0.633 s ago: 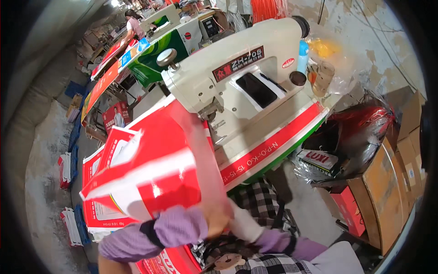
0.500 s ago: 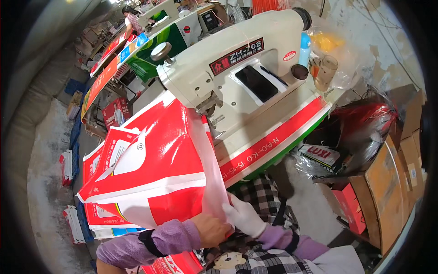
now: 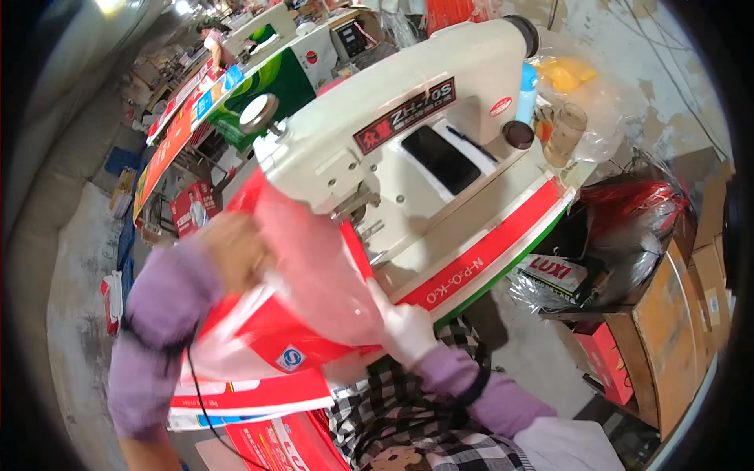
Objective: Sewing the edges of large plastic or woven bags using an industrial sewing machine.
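A red and white woven plastic bag [image 3: 271, 322] lies across the bed of a cream industrial sewing machine [image 3: 440, 71], partly smeared by motion. My bare left hand [image 3: 236, 253], in a purple sleeve, is blurred and closed at the bag's far left side, lifting the material into a fold whose pale pink inner face [image 3: 322, 263] shows. Near the machine's front edge, my white-gloved right hand [image 3: 407, 334] grips the bag's right edge, its fingertips partly hidden by the material. The presser foot [image 3: 371, 228] is just right of the bag.
On the machine bed rest a black phone [image 3: 440, 159], a pen [image 3: 471, 144] and a dark round lid [image 3: 517, 134]. Beside them stand a blue bottle [image 3: 526, 90] and a clear jar [image 3: 565, 133]. More printed bags [image 3: 259, 392] lie below left. A wooden box [image 3: 656, 345] stands right.
My left hand has moved up and left from the bag's near edge, folding the material back. The right hand has shifted slightly upward along the edge. The bag's printed face has turned.
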`<act>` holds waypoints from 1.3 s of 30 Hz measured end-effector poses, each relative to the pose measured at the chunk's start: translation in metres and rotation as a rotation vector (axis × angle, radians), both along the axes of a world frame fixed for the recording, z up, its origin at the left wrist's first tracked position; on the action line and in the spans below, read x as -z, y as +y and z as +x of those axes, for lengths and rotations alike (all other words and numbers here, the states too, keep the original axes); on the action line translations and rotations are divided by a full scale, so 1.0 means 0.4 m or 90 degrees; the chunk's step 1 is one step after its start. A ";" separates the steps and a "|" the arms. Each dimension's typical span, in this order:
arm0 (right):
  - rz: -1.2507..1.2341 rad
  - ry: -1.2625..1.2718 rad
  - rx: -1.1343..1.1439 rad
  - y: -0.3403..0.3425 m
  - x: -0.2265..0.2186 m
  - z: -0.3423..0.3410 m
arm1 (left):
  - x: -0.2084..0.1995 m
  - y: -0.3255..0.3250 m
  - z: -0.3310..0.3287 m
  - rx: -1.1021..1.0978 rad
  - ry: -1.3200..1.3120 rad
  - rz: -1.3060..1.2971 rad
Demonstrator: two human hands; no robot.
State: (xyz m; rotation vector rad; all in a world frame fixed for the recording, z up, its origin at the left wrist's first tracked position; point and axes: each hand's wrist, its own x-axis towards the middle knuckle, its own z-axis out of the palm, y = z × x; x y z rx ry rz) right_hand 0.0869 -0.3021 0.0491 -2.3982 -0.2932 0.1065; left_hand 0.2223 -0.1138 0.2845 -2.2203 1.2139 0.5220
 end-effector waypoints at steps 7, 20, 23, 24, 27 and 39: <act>-0.049 0.044 -0.027 0.185 0.193 0.293 | 0.299 -0.279 -0.507 -0.015 0.134 0.064; 0.535 0.225 -0.109 -0.003 0.020 -0.078 | 0.439 0.060 -0.374 -0.239 0.513 -0.452; 0.466 0.198 -0.140 0.002 0.055 -0.004 | 0.388 0.034 -0.432 -0.600 0.356 -0.618; 0.590 0.246 -0.078 -0.005 0.049 0.014 | 0.393 0.017 -0.420 -0.652 0.227 -0.799; 0.709 0.389 -0.031 0.001 0.036 0.023 | 0.445 0.014 -0.410 -0.722 0.197 -0.761; 0.439 0.178 -0.194 -0.071 0.029 -0.122 | 0.414 -0.063 -0.422 -0.364 0.149 -0.544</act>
